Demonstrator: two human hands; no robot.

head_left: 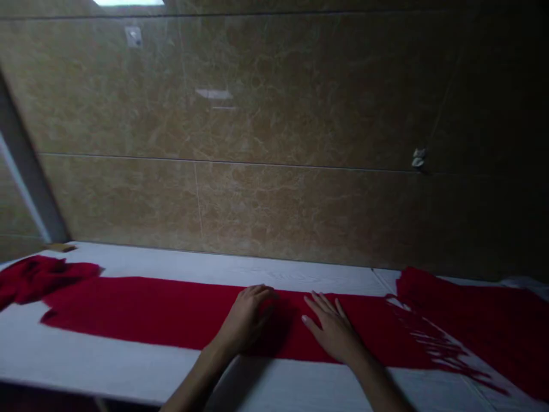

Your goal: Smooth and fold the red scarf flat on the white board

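Two bare hands, neither clamping: left hand (246,319) cupped, right hand (332,332) with fingers spread apart, both on red fringed scarf (141,312) lying lengthwise along white table (107,366). Light, even palm pressure best for keeping cloth flat.

White wood-grain tabletop (214,273) across the lower frame, brown marble-look wall tiles (274,103) behind, small wall plate (133,36) upper left, dim white fitting (418,158) right, possibly a clip.

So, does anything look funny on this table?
Yes, a bit. The long red scarf lies flat on the white table, but the red cloth at the far left is scrunched in a lumpy heap. The fringe also looks messy, with its strands spread unevenly.
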